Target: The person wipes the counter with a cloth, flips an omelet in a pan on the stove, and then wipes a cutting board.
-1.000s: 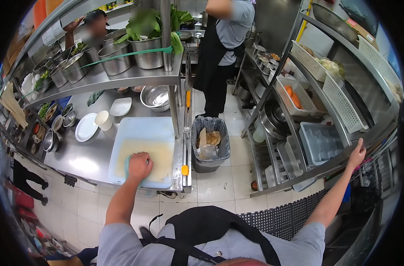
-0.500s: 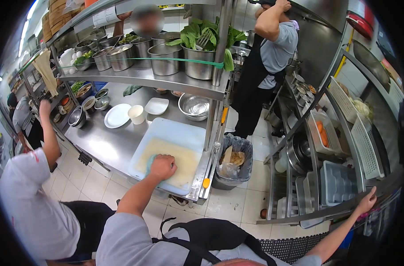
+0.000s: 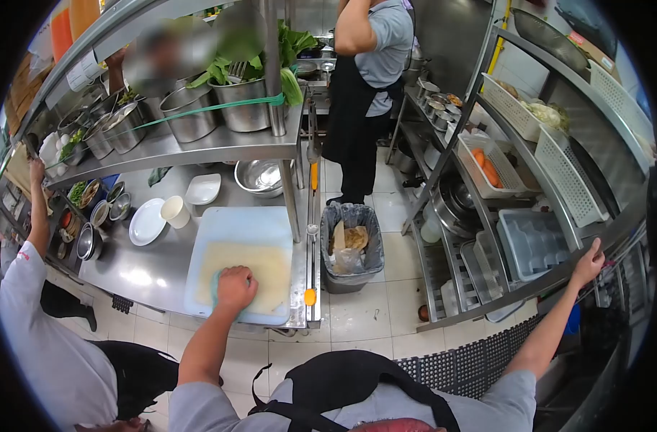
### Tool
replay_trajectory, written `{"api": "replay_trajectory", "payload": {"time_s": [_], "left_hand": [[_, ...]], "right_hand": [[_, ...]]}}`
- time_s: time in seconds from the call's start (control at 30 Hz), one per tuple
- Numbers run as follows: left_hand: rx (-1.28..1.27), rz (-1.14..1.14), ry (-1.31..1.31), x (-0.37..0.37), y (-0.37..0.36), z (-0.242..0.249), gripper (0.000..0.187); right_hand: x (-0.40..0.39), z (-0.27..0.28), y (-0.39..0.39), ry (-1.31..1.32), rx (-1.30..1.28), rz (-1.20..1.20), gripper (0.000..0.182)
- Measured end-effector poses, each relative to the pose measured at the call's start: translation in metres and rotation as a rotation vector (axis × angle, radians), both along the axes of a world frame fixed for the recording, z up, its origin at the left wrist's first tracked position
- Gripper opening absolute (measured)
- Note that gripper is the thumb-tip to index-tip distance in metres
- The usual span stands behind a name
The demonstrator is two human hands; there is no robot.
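Observation:
My left hand [image 3: 235,287] is closed over a pale green cloth [image 3: 217,282], pressed down on the near part of a large white cutting board [image 3: 242,234]. The board lies on a steel counter [image 3: 152,270] and its middle is stained yellowish. My right hand [image 3: 588,262] rests far out to the right on the front edge of a steel rack shelf [image 3: 537,277], fingers laid on the metal with nothing in them.
A lined waste bin [image 3: 350,245] stands on the tiled floor between counter and rack. On the counter are a white plate [image 3: 147,222], a cup [image 3: 174,212], a small dish [image 3: 203,189] and a steel bowl [image 3: 261,176]. One person [image 3: 44,338] stands at my left; another [image 3: 368,86] stands ahead.
The view swung left then back right. My left hand stayed on the cloth on the board, shifting slightly. The person at my left came into view with an arm raised.

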State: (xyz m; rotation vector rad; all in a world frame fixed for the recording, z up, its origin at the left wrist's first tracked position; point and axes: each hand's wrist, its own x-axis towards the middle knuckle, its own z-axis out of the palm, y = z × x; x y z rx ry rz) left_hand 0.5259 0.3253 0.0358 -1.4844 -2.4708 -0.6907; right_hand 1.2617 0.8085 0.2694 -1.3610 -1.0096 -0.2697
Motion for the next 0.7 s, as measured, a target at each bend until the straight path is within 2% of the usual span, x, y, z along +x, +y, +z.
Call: {"api": "replay_trajectory", "payload": {"time_s": [0.33, 0.7], "left_hand": [[-0.007, -0.016, 0.038, -0.0050, -0.0007, -0.0071, 0.009], [-0.014, -0.020, 0.045, -0.0026, -0.0012, -0.0068, 0.009]], "right_hand": [[-0.0014, -0.0034, 0.0023, 0.057, 0.102, 0.154, 0.066], [-0.0066, 0.0016, -0.0047, 0.043, 0.054, 0.135, 0.063]]}}
